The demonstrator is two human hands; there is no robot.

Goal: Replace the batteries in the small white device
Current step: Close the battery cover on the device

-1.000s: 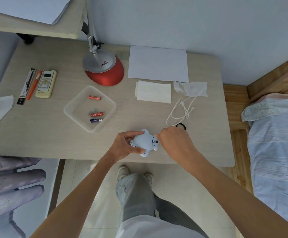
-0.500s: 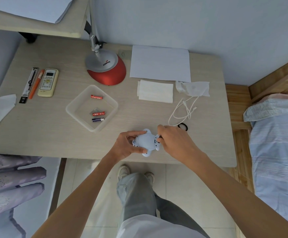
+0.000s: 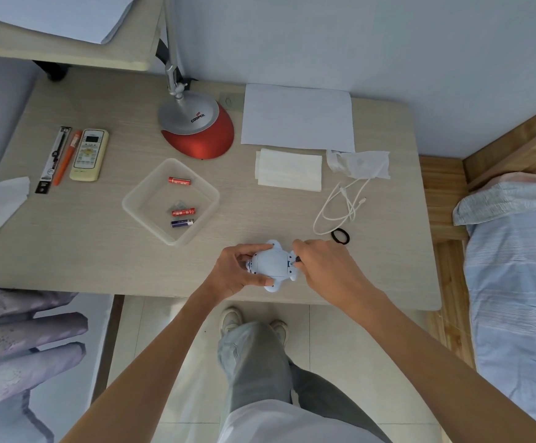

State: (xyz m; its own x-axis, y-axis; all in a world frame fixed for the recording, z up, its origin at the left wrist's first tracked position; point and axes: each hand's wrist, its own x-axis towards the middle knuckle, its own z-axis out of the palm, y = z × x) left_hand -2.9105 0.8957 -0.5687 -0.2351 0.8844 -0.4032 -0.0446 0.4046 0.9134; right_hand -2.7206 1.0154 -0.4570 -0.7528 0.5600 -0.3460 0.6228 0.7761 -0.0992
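Device (image 3: 273, 265) sat at 6 o'clock on the worktop (image 3: 388, 266), close to the near edge, underside up as far as I could tell. Left grip (image 3: 238, 271) was clamped round its 9 o'clock end, with the thumb on the near side and fingers over the far side. Right grip (image 3: 324, 270) was pinched together on a small dark tool (image 3: 298, 259) at the device's 3 o'clock end. It looked like a screwdriver tip, but it was too small to be sure.

My read was that I was opening the battery cover. The cover looked shut, with no cells showing in the device.

What the step needed:
- Left grip pressing the body flat so it couldn't spin.
- Tool square to the screw or latch, pushed down first, then short turns.
- No drifting toward the 6 o'clock edge, since a loose screw would drop to the floor.
- Screw and cover parked in the tray (image 3: 147, 223) at 10 o'clock from the device. Two red batteries (image 3: 179, 180) and a blue battery (image 3: 182, 223) lay in it.
- Polarity marks checked before loading.
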